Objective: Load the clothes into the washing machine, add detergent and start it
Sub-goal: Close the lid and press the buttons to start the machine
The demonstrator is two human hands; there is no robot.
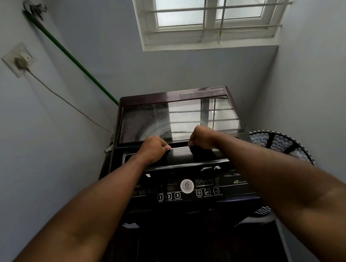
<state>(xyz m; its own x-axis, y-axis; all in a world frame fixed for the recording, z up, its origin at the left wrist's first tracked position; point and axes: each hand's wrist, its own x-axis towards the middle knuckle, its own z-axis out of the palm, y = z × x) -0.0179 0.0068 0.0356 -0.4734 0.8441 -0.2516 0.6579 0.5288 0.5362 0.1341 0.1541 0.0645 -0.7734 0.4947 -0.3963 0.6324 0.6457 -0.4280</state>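
Control panel (187, 190) nearest us, untouched. Our left hand (153, 148) and right hand (202, 137), each grip curled on lid handle (179, 148), spaced apart for even pull. Glass lid (177, 119) down on washing machine (247, 189). Laundry basket (282, 146) beside machine, right; contents unseen.

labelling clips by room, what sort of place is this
Probably a small home laundry corner: a dark top-loading washing machine with a glass lid fills a narrow gap between pale walls, a patterned laundry basket stands beside it, and a white barred window is above.
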